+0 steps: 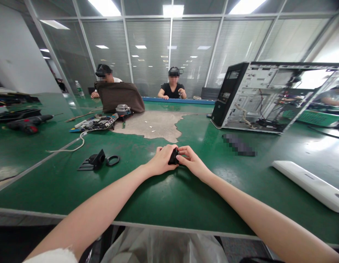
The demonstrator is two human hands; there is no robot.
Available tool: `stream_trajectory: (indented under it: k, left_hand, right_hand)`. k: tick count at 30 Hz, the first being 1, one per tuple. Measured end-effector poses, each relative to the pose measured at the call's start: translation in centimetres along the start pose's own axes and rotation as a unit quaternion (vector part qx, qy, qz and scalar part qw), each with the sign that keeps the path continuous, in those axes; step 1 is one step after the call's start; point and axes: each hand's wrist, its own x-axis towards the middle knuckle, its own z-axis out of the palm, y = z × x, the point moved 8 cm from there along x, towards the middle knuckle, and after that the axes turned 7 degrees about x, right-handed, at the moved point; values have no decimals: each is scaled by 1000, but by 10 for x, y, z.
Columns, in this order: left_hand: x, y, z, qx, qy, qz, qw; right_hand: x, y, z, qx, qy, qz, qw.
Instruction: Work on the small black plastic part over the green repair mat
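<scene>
Between my two hands, just above the green table (147, 204), is a small black part (173, 156) whose exact kind I cannot make out. My left hand (161, 160) wraps round its left side. On the other side, the thumb and fingers of my right hand (192, 162) pinch its edge. The fingers cover much of it. To the left lie a black bracket-like piece (95, 160) with a slotted base and a black ring (113, 160).
Circuit boards (96, 122) and a white cable (76, 149) lie left, near a power drill (30, 123). An opened computer case (248, 98) stands right, with a white elongated device (309, 184) nearer me. Two people (173, 87) sit across the table; another is partly visible far right.
</scene>
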Motion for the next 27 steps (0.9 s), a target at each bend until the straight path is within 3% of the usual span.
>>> stream_trajectory:
  k: [3, 10, 22, 27]
  left_hand:
    - [0, 0, 0, 2, 0, 1, 1000]
    - [-1, 1, -1, 3, 3, 8, 1000]
    - [0, 0, 0, 0, 2, -2, 1000]
    - [-1, 1, -1, 5, 7, 5, 1000]
  right_hand:
    - [0, -2, -2, -10, 7, -14, 1000]
    - [-4, -6, 6, 56, -42, -2, 998]
    - [0, 2, 0, 6, -5, 18, 1000]
    - [0, -4, 2, -4, -18, -9, 1000]
